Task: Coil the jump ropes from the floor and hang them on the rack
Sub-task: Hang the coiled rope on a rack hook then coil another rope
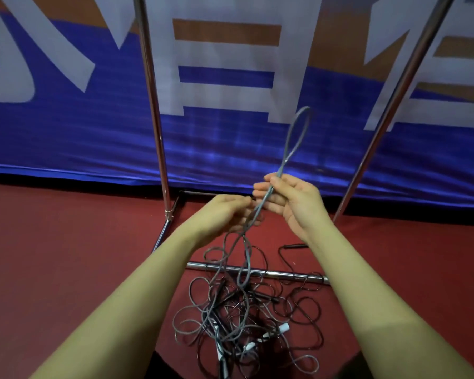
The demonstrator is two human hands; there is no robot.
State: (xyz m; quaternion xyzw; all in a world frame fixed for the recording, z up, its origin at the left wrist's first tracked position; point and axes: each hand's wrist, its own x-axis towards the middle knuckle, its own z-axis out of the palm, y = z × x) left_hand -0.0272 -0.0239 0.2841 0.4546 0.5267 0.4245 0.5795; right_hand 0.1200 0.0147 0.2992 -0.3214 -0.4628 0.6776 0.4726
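Note:
My right hand (288,201) pinches a grey jump rope (294,135) between thumb and fingers, and a narrow loop of it stands up above the hand. My left hand (225,212) holds the same rope just below, fingers curled round the strands. From there the rope drops to a tangled pile of grey and black jump ropes (244,318) on the red floor, with white and black handles among them. The chrome rack (155,110) stands behind, its two uprights rising left and right of my hands.
The rack's base bar (285,274) lies on the floor across the far side of the pile. A black handle (293,246) lies by my right forearm. A blue, white and orange banner (225,86) hangs behind the rack, down to the red floor (66,255).

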